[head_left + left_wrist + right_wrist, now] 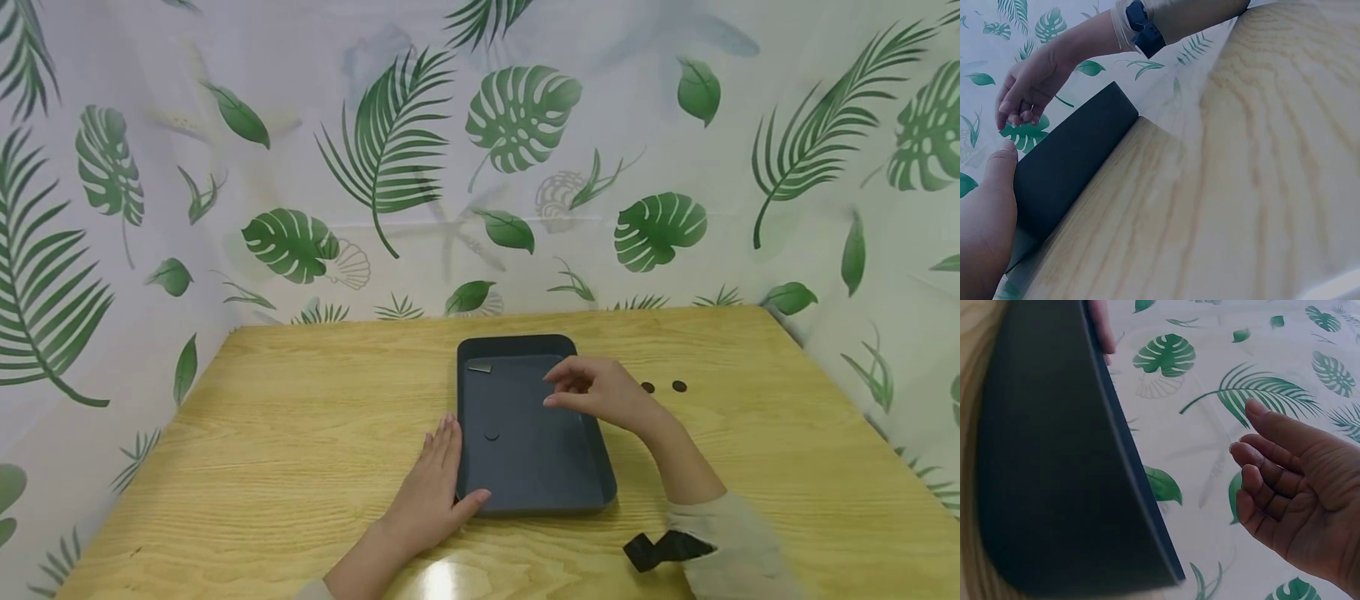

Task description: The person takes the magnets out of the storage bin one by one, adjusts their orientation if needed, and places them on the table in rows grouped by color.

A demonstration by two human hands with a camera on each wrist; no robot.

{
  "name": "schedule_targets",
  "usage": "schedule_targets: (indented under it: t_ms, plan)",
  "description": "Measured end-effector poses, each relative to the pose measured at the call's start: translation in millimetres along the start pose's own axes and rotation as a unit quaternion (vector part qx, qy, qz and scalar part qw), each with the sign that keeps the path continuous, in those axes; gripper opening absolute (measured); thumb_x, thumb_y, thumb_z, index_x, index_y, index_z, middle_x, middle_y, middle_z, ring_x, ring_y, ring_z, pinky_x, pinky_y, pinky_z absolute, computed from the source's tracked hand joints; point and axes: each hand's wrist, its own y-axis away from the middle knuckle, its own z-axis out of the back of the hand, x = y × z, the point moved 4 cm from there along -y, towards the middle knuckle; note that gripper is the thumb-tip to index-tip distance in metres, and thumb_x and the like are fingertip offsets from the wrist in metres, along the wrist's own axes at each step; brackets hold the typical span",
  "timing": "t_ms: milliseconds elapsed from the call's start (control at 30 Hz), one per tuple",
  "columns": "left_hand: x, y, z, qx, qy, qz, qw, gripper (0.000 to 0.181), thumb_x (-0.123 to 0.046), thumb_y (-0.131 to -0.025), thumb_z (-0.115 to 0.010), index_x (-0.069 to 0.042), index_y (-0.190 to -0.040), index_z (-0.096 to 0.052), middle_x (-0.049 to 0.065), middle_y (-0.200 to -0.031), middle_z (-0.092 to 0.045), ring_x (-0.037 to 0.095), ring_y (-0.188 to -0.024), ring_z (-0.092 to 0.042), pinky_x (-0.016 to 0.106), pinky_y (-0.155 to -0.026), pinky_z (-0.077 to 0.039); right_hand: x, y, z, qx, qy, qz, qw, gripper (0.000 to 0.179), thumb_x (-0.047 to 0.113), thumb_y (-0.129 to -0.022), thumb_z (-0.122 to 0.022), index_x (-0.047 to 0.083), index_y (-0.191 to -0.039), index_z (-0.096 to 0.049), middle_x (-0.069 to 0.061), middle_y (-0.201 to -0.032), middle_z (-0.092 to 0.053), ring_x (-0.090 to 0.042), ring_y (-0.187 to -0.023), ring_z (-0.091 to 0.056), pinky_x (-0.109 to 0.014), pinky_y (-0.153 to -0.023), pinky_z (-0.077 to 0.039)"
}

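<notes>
A dark grey rectangular tray [536, 492] lies on the wooden table. My left hand [429, 492] rests along its left wall with fingers extended, the thumb over the near left corner. Above the right half of the tray hovers my right hand [600, 393], fingers loosely bent and thumb apart from them. In the right wrist view nothing shows between those fingers [1266, 459]. Inside the tray, a small flat metallic piece [480, 367] lies near the far left corner. A small dark disc [492, 434] sits left of the tray's middle.
Two small dark round discs [679, 386] lie on the table right of the tray, one partly hidden behind the right hand. The wooden table [315, 400] meets a leaf-printed cloth [420, 275] at the back and sides. A black strap [667, 550] circles the right sleeve.
</notes>
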Motion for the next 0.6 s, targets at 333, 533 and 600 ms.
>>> schedule_targets:
  t_ms: [333, 533, 600]
  plan:
    - [0.2, -1.0, 0.6, 0.0, -0.001, -0.003, 1.0, 0.087, -0.049, -0.096, -0.047, 0.009, -0.148, -0.008, 0.023, -0.156, -0.003, 0.031, -0.145, -0.004, 0.049, -0.116, -0.011, 2.5, -19.2, -34.8, 0.035, 0.011, 0.019, 0.9991, 0.029, 0.026, -0.083, -0.074, 0.007, -0.105, -0.069, 0.001, -0.086, -0.068, -0.008, -0.074, -0.061, -0.024, -0.065, -0.052]
    - [0.6, -1.0, 2.0, -0.001, 0.002, 0.003, 1.0, 0.088, -0.05, -0.095, -0.047, 0.008, -0.148, -0.009, 0.022, -0.157, -0.004, 0.029, -0.146, -0.003, 0.047, -0.116, -0.011, 2.8, -26.4, -53.7, 0.052, 0.009, 0.034, 0.998, 0.032, 0.023, -0.084, -0.072, 0.001, -0.106, -0.068, -0.001, -0.086, -0.068, -0.007, -0.071, -0.06, -0.023, -0.063, -0.051]
    - [0.6, -0.5, 1.8, 0.001, -0.001, 0.005, 1.0, 0.088, -0.051, -0.095, -0.047, 0.008, -0.148, -0.009, 0.022, -0.157, -0.004, 0.028, -0.146, -0.003, 0.047, -0.117, -0.011, 0.5, -26.8, -61.3, 0.056, 0.017, 0.036, 0.9976, 0.032, 0.023, -0.085, -0.071, 0.001, -0.107, -0.068, -0.001, -0.087, -0.068, -0.006, -0.072, -0.059, -0.023, -0.063, -0.05]
